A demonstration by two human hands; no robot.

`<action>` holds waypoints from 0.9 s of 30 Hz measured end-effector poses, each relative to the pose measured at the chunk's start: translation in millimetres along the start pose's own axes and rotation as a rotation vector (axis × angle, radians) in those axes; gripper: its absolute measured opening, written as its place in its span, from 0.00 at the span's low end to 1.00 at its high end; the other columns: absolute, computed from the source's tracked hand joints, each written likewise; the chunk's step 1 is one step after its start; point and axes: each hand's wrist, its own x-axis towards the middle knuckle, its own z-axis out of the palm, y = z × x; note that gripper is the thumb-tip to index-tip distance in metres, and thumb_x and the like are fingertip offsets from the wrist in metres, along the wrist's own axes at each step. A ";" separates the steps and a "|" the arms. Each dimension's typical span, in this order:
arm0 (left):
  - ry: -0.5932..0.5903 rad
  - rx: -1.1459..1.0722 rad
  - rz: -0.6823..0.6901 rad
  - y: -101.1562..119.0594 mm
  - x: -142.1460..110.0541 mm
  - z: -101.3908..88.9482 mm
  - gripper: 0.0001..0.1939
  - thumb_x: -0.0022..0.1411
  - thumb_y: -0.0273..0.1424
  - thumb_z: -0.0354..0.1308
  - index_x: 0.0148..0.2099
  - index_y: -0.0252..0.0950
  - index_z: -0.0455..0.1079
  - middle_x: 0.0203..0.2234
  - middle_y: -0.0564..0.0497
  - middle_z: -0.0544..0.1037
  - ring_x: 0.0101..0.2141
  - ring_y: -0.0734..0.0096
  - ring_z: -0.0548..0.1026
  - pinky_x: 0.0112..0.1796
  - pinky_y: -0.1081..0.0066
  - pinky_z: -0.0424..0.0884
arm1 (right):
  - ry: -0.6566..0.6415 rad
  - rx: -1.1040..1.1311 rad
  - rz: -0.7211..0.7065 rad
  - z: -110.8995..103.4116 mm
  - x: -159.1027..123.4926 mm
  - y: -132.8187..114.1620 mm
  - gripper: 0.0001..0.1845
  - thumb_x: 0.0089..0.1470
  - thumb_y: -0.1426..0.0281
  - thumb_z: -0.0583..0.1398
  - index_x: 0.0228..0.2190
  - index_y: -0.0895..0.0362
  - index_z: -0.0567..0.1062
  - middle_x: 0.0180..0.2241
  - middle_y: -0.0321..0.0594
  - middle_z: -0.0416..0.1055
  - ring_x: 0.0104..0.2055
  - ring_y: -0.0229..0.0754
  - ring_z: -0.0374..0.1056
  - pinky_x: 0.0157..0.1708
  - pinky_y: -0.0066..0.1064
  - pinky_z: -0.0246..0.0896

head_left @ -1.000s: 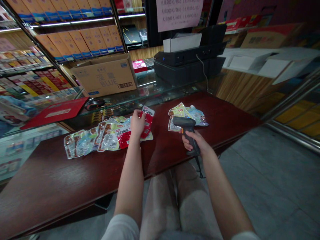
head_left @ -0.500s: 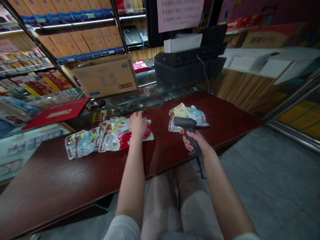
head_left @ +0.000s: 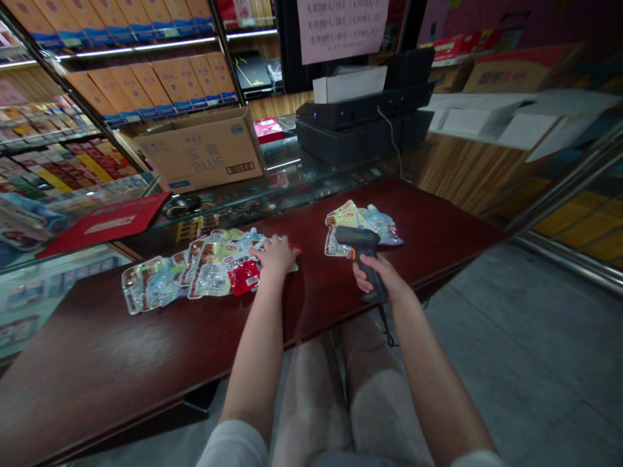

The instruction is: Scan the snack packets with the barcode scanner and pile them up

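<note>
Taking the bare gap between the two heaps as the dial's centre, the left hand [head_left: 277, 254] is resting at nine o'clock on the glossy red plastic packets [head_left: 243, 279], its fingers slightly spread; whether the hidden fingertips are pinching anything I cannot tell. Between three and four o'clock, the right hand [head_left: 392, 279] is wrapping around the handle of a matte dark-grey, pistol-shaped barcode scanner [head_left: 357, 237], whose nose is pointing leftward.

Working well here, I judge, is calling for pressing one packet flat, turning its white label [head_left: 252, 281] upward, and angling the scanner's nose so wrinkles are not throwing glare across the code. Separating each packet fully is probably mattering too, since neighbours are overlapping and could be confusing the reading.

The long row of clear, brown-and-yellow printed film packets [head_left: 209, 277] is stretching out around nine o'clock, puffy and crinkled with rounded corners. A smaller heap of similar pale-yellow and blue packets [head_left: 384, 227] is lying between two and three o'clock. Beneath them, the smooth reddish-brown table [head_left: 121, 350] is reflecting light, and a thin dark cord [head_left: 388, 332] is hanging at five o'clock.
</note>
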 end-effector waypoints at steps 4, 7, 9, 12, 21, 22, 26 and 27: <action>-0.005 0.003 -0.021 -0.7 2.3 1.5 0.25 0.62 0.41 0.56 0.61 0.42 0.67 0.63 0.33 0.65 0.62 0.33 0.60 0.53 0.28 0.57 | 0.012 0.016 -0.012 -1.8 0.1 1.0 0.21 0.51 0.56 0.66 0.38 0.56 0.66 0.17 0.25 0.62 0.11 0.29 0.52 0.13 0.25 0.47; -0.049 0.006 -0.057 -1.7 3.3 -0.4 0.27 0.62 0.42 0.55 0.62 0.42 0.66 0.65 0.34 0.62 0.63 0.32 0.58 0.52 0.29 0.59 | 0.011 0.025 -0.011 -3.2 0.4 2.2 0.21 0.51 0.56 0.65 0.38 0.56 0.66 0.18 0.25 0.62 0.12 0.29 0.52 0.13 0.25 0.47; -0.089 0.010 -0.088 -2.5 2.4 -3.5 0.28 0.62 0.42 0.54 0.63 0.42 0.65 0.67 0.35 0.59 0.65 0.32 0.55 0.52 0.29 0.60 | 0.010 0.023 -0.008 -3.6 0.7 2.5 0.21 0.51 0.56 0.66 0.39 0.56 0.66 0.18 0.25 0.62 0.11 0.29 0.52 0.12 0.25 0.47; -0.152 0.028 -0.128 -4.7 -0.4 -9.4 0.29 0.62 0.43 0.55 0.64 0.43 0.63 0.69 0.36 0.55 0.66 0.32 0.52 0.52 0.30 0.61 | 0.015 0.023 -0.009 -3.5 1.2 2.4 0.22 0.50 0.56 0.66 0.38 0.56 0.66 0.17 0.25 0.62 0.11 0.29 0.51 0.12 0.24 0.46; -0.150 0.100 -0.097 -14.7 -4.7 -12.0 0.29 0.57 0.45 0.60 0.58 0.41 0.69 0.63 0.32 0.64 0.61 0.26 0.59 0.50 0.28 0.60 | 0.027 0.042 -0.041 -5.4 0.1 3.4 0.19 0.52 0.57 0.66 0.34 0.55 0.65 0.18 0.26 0.62 0.11 0.29 0.51 0.13 0.25 0.46; -0.124 0.115 -0.086 -14.2 -5.4 -10.9 0.28 0.57 0.45 0.60 0.58 0.39 0.70 0.62 0.31 0.65 0.61 0.26 0.60 0.52 0.28 0.58 | 0.027 0.048 -0.052 -6.0 -0.1 3.2 0.18 0.52 0.57 0.66 0.33 0.55 0.65 0.18 0.26 0.62 0.12 0.29 0.51 0.13 0.25 0.46; -0.015 0.116 -0.044 -7.5 -8.5 -8.9 0.27 0.61 0.45 0.57 0.56 0.34 0.70 0.60 0.29 0.66 0.62 0.30 0.60 0.58 0.30 0.50 | 0.029 0.058 -0.078 -10.2 0.2 1.0 0.18 0.54 0.57 0.65 0.32 0.55 0.65 0.19 0.27 0.62 0.13 0.29 0.52 0.14 0.26 0.48; 0.024 0.108 -0.026 -4.7 -8.9 -8.9 0.26 0.62 0.45 0.57 0.56 0.34 0.70 0.60 0.29 0.66 0.62 0.31 0.60 0.58 0.30 0.48 | 0.030 0.054 -0.081 -11.9 0.7 0.4 0.18 0.54 0.57 0.65 0.33 0.55 0.65 0.19 0.27 0.62 0.13 0.29 0.52 0.14 0.26 0.49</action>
